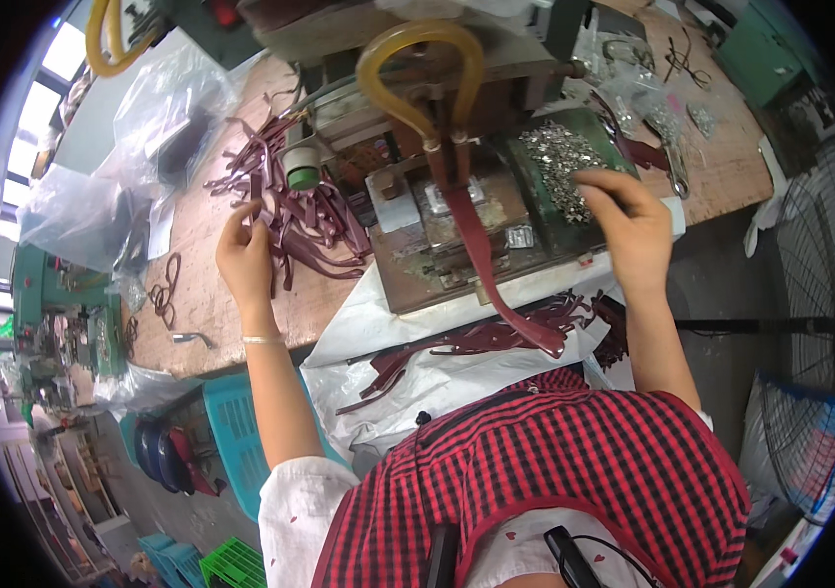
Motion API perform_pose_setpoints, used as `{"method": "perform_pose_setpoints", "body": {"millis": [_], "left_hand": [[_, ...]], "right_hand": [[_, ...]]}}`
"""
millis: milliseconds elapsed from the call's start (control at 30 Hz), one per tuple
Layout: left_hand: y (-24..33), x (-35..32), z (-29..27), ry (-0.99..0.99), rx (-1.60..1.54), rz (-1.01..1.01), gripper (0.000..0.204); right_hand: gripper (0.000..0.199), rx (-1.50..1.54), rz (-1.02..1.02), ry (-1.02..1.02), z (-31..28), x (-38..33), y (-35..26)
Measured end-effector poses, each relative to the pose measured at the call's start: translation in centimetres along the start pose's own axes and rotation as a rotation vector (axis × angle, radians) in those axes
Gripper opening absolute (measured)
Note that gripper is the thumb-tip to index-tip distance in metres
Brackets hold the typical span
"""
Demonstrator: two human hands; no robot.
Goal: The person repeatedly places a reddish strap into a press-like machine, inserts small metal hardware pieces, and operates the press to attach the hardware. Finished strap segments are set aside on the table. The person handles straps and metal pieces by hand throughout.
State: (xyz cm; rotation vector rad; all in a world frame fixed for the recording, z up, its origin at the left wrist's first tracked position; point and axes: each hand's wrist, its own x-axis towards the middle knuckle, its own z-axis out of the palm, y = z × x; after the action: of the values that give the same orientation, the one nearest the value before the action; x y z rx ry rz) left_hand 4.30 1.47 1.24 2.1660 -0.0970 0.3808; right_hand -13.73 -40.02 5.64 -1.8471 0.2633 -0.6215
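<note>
1. Nearest the viewer: the person wears a red-and-black checked apron (574, 461) over a white sleeve (300, 510). A white plastic sheet (388, 333) drapes from the bench edge onto the lap; finished dark red straps (476, 338) lie scattered on it.
2. Left hand (244, 250): extended over the wooden workbench (202, 294), fingers pinched closed on one strap at the near edge of a loose pile of dark red straps (305, 211). A thin bracelet (261, 340) sits on the wrist.
3. Right hand (628, 220): reaches into a green tray (525, 171) holding small silver metal parts (559, 162). Fingertips are curled down onto the parts; whether a part is gripped cannot be told.
4. Between the hands: a small press machine (437, 118) stands on the bench. One long dark red strap (481, 260) hangs from the press head, runs down over the base plate and ends above the plastic sheet.
5. Above the press: a yellowish looped hose (417, 44).
6. Far left: clear plastic bags (143, 127) on the bench.
7. Right rim: a wire-guard fan (819, 372).
8. Below the bench, left: a blue crate (236, 431).
</note>
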Motion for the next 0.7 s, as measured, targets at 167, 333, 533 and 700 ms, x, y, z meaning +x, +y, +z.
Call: {"method": "perform_pose_setpoints", "body": {"millis": [167, 333, 533, 700], "left_hand": [[4.0, -3.3, 2.6, -0.086, -0.464, -0.167, 0.03], [3.8, -7.7, 3.6, 0.135, -0.392, -0.118, 0.021], [12.6, -7.3, 1.9, 0.2, -0.354, 0.38, 0.008], [16.5, -9.4, 1.9, 0.141, -0.109, 0.915, 0.009]], "right_hand": [[0.019, 0.084, -0.188, -0.137, 6.3, 2.7, -4.4], [0.029, 0.388, -0.05, -0.077, 8.8, 1.3, -3.4], [0.037, 0.569, 0.087, -0.143, 8.6, 1.5, -4.9], [0.043, 0.597, 0.14, -0.204, 8.9, 1.1, -6.9]]}}
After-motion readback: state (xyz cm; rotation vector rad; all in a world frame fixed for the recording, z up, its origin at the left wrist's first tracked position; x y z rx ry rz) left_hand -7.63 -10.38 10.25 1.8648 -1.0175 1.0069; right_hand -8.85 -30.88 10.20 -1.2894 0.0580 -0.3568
